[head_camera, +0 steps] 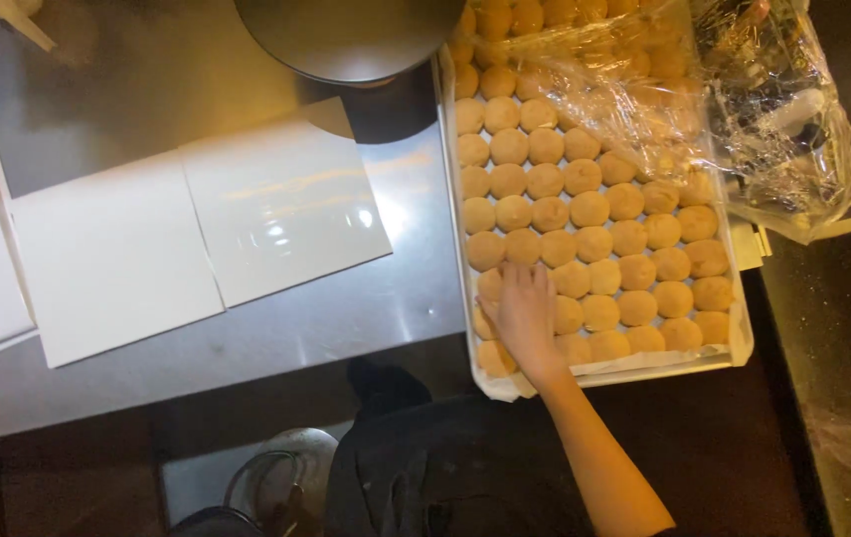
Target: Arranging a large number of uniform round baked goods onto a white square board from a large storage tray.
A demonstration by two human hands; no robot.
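Your right hand point(525, 316) lies palm-down, fingers loosely spread, on the dough balls point(585, 224) at the near-left corner of the tray point(741, 343) (whether it has closed on one, I cannot tell). Crumpled plastic wrap point(734, 99) covers the tray's far right; white sheets point(197, 234) lie left of the tray on the steel counter point(386, 308).

Steel table point(366, 318); white sheets point(197, 234); tray point(457, 199)
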